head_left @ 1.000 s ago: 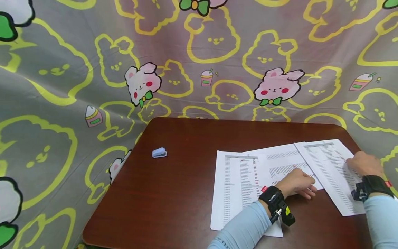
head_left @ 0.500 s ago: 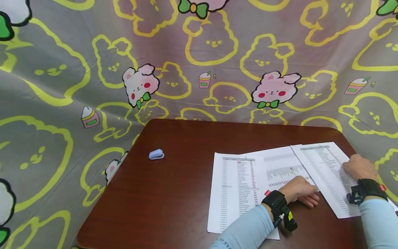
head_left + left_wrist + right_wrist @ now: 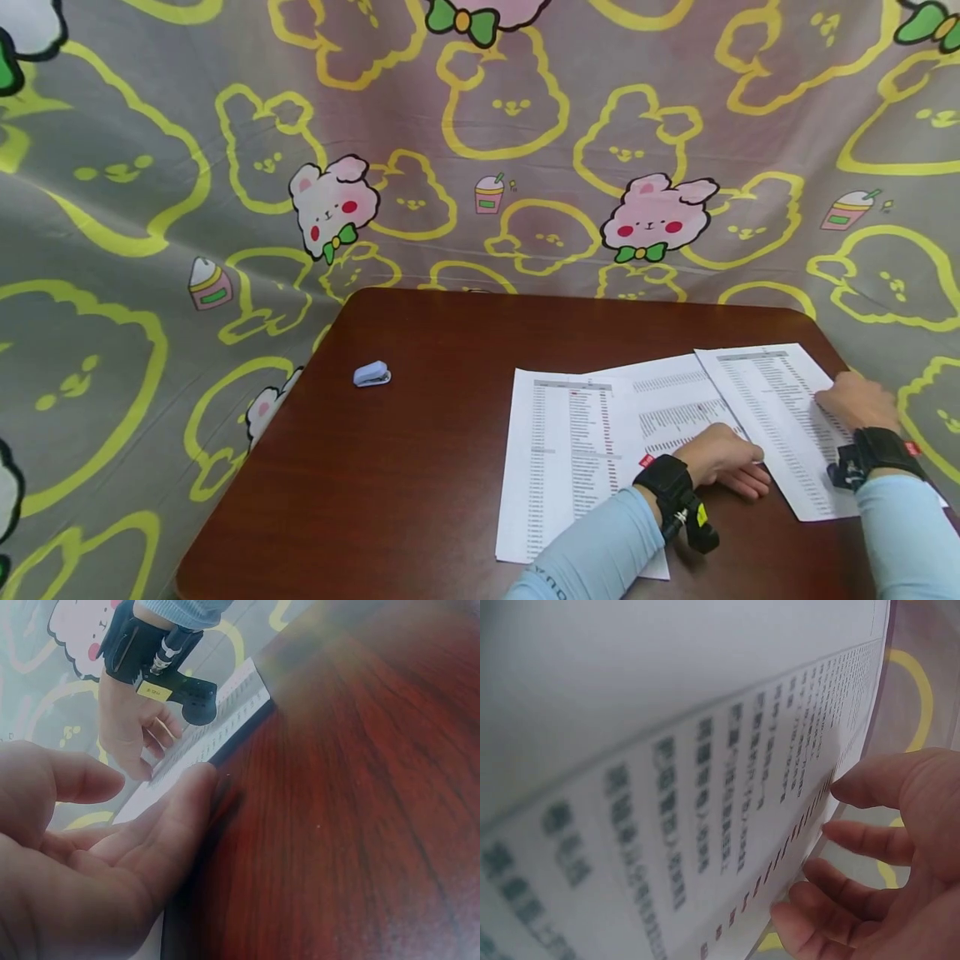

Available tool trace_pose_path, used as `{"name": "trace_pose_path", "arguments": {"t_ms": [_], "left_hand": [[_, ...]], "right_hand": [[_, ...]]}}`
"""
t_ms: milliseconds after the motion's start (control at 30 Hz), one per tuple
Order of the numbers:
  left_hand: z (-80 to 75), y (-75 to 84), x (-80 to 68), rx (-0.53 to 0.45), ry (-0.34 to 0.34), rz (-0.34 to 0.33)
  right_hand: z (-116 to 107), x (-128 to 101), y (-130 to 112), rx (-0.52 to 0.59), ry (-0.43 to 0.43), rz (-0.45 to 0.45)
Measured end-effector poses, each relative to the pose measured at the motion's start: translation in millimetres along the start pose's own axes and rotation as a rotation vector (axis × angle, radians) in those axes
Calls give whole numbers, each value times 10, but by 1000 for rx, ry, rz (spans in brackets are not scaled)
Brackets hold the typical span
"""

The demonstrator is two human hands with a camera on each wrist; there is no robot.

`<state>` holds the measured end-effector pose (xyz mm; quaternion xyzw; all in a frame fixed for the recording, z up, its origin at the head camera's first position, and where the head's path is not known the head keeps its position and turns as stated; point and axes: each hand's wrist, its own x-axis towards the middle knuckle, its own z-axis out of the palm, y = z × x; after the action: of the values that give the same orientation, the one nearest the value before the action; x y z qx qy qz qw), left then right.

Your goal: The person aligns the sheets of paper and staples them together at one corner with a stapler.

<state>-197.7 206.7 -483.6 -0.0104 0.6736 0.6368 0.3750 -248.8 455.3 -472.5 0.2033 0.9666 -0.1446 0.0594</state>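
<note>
In the head view, my left hand [image 3: 723, 458] is at the near left edge of the right-hand sheets of printed paper [image 3: 795, 450], with its wrist over the other pages. The left wrist view shows its thumb apart from its loosely bent fingers [image 3: 184, 817], whose tips are right at the paper's edge. My right hand [image 3: 858, 400] is on the opposite side of those sheets. In the right wrist view its thumb and loosely bent fingertips [image 3: 840, 836] lie along the margin of the printed page [image 3: 705, 787], without curling round it.
Left of these sheets lie a partly covered printed page [image 3: 675, 379] and another set of printed sheets [image 3: 555, 467], overlapping. A small light blue stapler [image 3: 372, 373] sits at the left of the dark brown table [image 3: 420, 500]. Behind hangs a patterned curtain [image 3: 420, 100].
My right hand and the right-hand sheets have shifted slightly left, closer to my left hand, which stays at their edge. The whole head view has drifted a little.
</note>
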Motion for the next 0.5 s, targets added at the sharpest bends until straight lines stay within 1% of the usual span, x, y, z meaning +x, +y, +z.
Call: {"name": "trace_pose_path", "arguments": {"t_ms": [100, 267, 367, 500], "left_hand": [[-3, -8, 3, -5, -14, 1], [-8, -7, 0, -25, -36, 0], [-7, -7, 8, -42, -41, -12], [-10, -5, 27, -55, -52, -26]], "right_hand": [[1, 0, 5, -8, 1, 8], [-25, 8, 16, -19, -27, 17], [-32, 7, 5, -6, -46, 24], [-17, 0, -8, 25, -44, 33]]}}
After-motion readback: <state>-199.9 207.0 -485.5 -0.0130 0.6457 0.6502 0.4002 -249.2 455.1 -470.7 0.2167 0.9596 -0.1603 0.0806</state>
